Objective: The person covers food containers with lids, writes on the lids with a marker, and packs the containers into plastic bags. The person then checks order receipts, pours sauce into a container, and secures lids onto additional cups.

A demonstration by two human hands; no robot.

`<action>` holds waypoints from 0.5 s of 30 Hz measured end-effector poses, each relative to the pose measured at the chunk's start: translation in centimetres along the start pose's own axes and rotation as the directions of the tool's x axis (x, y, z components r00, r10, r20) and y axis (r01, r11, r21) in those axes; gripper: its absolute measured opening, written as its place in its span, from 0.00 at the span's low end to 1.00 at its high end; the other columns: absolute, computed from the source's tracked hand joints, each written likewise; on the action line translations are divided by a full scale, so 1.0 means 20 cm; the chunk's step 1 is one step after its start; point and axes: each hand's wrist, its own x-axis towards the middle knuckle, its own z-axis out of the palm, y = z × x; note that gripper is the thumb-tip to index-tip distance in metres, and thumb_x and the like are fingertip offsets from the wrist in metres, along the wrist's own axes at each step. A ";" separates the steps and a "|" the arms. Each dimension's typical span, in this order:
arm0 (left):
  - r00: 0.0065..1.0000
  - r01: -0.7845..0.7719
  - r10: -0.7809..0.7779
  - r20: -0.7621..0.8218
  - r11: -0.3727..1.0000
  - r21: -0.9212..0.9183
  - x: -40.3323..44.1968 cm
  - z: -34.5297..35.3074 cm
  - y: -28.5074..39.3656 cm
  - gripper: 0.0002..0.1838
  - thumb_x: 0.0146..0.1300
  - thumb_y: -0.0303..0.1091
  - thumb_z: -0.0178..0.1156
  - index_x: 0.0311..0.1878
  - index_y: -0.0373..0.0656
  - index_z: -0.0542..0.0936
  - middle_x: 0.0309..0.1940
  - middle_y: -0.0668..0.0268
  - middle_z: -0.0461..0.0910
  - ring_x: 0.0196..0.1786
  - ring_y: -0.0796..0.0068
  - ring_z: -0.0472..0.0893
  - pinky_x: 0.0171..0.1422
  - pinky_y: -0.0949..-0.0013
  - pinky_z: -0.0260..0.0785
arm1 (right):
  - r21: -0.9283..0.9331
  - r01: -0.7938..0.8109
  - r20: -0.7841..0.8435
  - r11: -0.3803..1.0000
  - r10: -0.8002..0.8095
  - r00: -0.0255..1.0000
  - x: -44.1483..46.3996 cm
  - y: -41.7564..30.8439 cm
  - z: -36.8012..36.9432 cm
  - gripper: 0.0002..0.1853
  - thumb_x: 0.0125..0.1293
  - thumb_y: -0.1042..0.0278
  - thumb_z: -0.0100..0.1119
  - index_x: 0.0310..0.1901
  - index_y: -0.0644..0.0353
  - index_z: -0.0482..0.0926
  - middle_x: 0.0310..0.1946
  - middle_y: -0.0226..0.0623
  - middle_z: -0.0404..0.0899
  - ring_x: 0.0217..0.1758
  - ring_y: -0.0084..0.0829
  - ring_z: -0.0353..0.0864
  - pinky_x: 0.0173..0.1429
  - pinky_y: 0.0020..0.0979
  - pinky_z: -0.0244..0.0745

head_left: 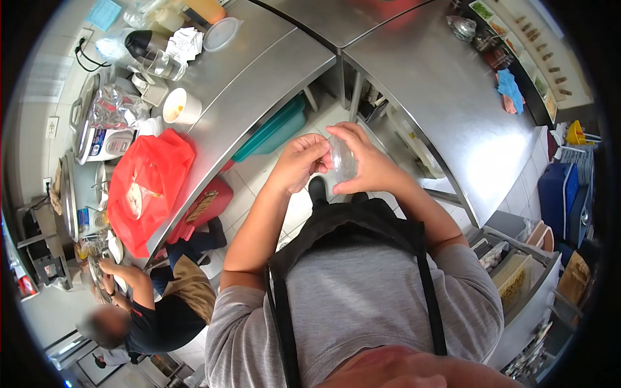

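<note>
In front of my apron, I hold a clear round plastic piece point(343, 159), a lid or a shallow cup; I cannot tell which. My right hand point(370, 163) spans it, fingers on the far rim and thumb on the near one. At its left edge, my left hand point(299, 161) is closed in a pinch, its fingertips against the plastic. Both hands are in the air over the tiled floor, between two steel counters.
On the left counter point(259, 68) are a red plastic bag point(152, 187), a white cup point(182, 107) and a clear lid point(222, 34). A blue cloth point(510, 87) lies on the right counter point(420, 77). Another person point(162, 313) works at lower left. An open drawer point(517, 284) with containers is at right.
</note>
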 end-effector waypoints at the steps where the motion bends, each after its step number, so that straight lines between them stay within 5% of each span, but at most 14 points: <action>1: 1.000 0.005 -0.005 0.007 1.000 -0.014 0.00 0.00 0.00 0.07 0.58 0.34 0.51 0.30 0.41 0.71 0.22 0.69 0.72 0.25 0.81 0.72 0.29 0.79 0.63 | 0.022 -0.009 0.012 1.000 0.009 1.000 0.00 0.00 0.00 0.49 0.29 0.61 0.69 0.59 0.51 0.54 0.54 0.48 0.51 0.57 0.47 0.58 0.57 0.36 0.60; 8: 0.999 0.049 -0.049 -0.010 0.999 -0.020 -0.02 -0.02 0.02 0.06 0.56 0.32 0.52 0.29 0.41 0.71 0.21 0.69 0.72 0.24 0.81 0.72 0.27 0.80 0.63 | 0.124 -0.027 0.104 0.992 0.014 0.994 0.01 0.03 0.02 0.54 0.30 0.57 0.71 0.61 0.53 0.49 0.57 0.43 0.48 0.62 0.40 0.50 0.59 0.36 0.55; 14: 0.989 0.131 -0.118 -0.093 0.981 0.146 -0.01 -0.07 -0.03 0.03 0.53 0.28 0.51 0.27 0.40 0.72 0.16 0.70 0.70 0.19 0.83 0.68 0.22 0.81 0.60 | 0.048 0.088 0.224 0.995 -0.097 0.970 0.02 0.04 0.03 0.38 0.46 0.60 0.61 0.58 0.57 0.56 0.58 0.45 0.50 0.61 0.40 0.53 0.60 0.34 0.54; 15: 0.985 0.158 -0.146 -0.097 0.978 0.138 0.00 -0.08 -0.05 0.03 0.52 0.28 0.51 0.27 0.40 0.72 0.16 0.70 0.69 0.19 0.83 0.68 0.22 0.81 0.59 | 0.017 0.150 0.091 0.989 -0.151 0.984 0.02 0.04 0.04 0.23 0.52 0.68 0.53 0.52 0.58 0.66 0.49 0.45 0.64 0.54 0.40 0.63 0.54 0.32 0.61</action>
